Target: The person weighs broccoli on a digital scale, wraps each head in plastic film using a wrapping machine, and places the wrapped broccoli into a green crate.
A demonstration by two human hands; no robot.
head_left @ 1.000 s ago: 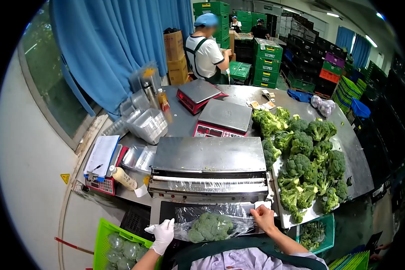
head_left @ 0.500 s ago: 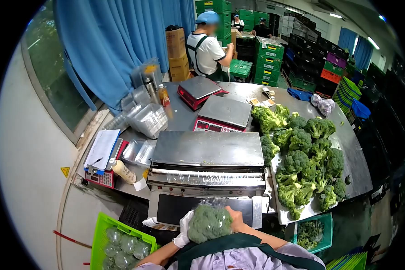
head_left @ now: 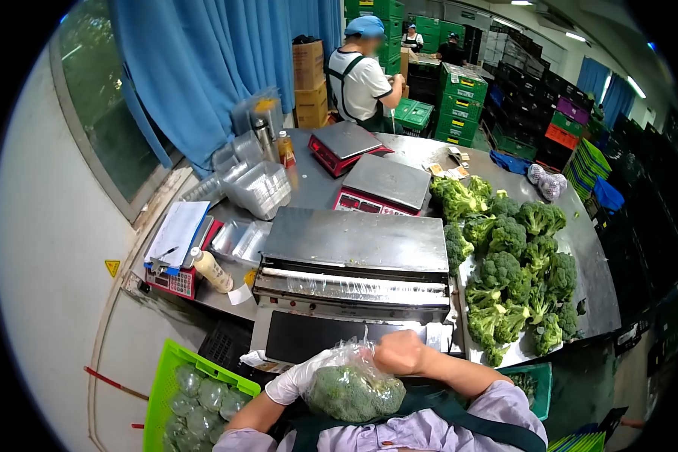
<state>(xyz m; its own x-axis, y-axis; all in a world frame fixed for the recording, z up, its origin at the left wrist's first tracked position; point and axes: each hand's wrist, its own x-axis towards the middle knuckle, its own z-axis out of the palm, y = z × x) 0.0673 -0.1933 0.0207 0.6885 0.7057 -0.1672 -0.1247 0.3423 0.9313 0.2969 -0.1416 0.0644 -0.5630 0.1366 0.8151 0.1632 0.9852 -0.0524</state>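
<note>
Close to my body is a broccoli head (head_left: 356, 395) in clear plastic film, florets facing me. My left hand (head_left: 303, 379), in a white glove, is closed around its left side and the film. Bare, my right hand (head_left: 399, 352) makes a fist at the upper right of the bundle, pinching gathered plastic film (head_left: 354, 352); its fingertips are partly hidden. Just beyond both hands stands the film wrapping machine (head_left: 354, 241), with a film roll (head_left: 354, 284) across it and a dark plate (head_left: 309, 337) in front.
Unwrapped broccoli (head_left: 508, 275) lies heaped on a white board at right. A lime-green crate (head_left: 158, 399) at lower left holds several wrapped heads. Scales (head_left: 388, 183), plastic trays (head_left: 258, 188), a clipboard (head_left: 177, 235) and bottles share the table. A co-worker (head_left: 363, 83) stands beyond.
The wrapped broccoli has tilted and dropped toward my body. My right hand has moved up from its right side and closed into a fist at the film. The view has shifted slightly.
</note>
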